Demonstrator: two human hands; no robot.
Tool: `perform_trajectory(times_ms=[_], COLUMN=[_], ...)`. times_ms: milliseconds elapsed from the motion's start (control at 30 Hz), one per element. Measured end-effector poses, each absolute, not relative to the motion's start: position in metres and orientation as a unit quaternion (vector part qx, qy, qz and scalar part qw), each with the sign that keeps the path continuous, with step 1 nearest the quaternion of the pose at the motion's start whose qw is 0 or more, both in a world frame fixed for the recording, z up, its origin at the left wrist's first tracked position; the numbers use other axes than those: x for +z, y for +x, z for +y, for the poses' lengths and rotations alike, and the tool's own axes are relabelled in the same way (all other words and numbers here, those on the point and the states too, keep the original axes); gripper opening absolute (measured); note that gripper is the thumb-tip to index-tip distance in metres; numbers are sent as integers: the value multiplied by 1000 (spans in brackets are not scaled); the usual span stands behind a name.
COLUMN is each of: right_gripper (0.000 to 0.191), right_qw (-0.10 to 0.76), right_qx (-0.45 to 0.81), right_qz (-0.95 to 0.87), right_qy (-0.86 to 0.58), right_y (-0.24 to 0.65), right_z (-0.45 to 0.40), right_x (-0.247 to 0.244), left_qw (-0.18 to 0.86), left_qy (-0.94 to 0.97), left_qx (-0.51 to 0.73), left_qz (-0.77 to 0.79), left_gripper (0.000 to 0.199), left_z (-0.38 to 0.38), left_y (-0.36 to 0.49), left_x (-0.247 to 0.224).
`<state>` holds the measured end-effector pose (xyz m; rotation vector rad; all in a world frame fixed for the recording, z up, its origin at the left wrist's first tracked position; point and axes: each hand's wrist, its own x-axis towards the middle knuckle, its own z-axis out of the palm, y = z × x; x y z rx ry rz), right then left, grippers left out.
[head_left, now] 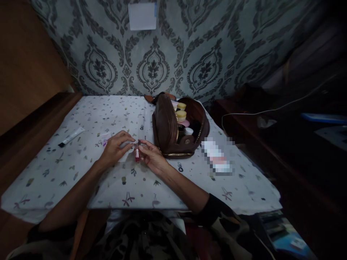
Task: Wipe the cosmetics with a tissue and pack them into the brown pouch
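Note:
Near the middle of the table, my left hand (pixel 116 147) and my right hand (pixel 154 157) meet at a small red bottle (pixel 137 154) with a dark top. The fingers of my right hand are closed round the bottle from the right. My left thumb and fingertips are pinched at its upper end; what they hold there is too small to make out. Just behind my right hand stands an open brown bag (pixel 166 126) with yellow-lidded jars (pixel 181 115) and a white-capped item (pixel 189 131) inside.
A white tube (pixel 72 135) with a black cap lies at the left. Behind my left hand is a pink and white packet (pixel 105 138). A blurred pale item (pixel 217 157) lies right of the bag. The patterned wall (pixel 154 68) rises behind the table (pixel 108 195).

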<state>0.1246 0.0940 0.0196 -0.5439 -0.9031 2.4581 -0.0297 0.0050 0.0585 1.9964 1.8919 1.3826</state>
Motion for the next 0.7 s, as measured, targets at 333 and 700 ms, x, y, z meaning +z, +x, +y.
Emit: perform_trajectory(times_ms=[333, 700], right_gripper=[48, 40], right_qw=[264, 259], right_qx=[886, 882], right_qz=[-322, -325], right_qy=[-202, -224], right_y=[123, 123], right_z=[96, 95], right_x=[19, 17], left_qw=[41, 168], left_qy=[683, 695], left_qx=[433, 443], left_qz=[587, 540], left_gripper=[11, 11], left_z=[-4, -14], left_y=[-22, -26], left_x=[53, 56])
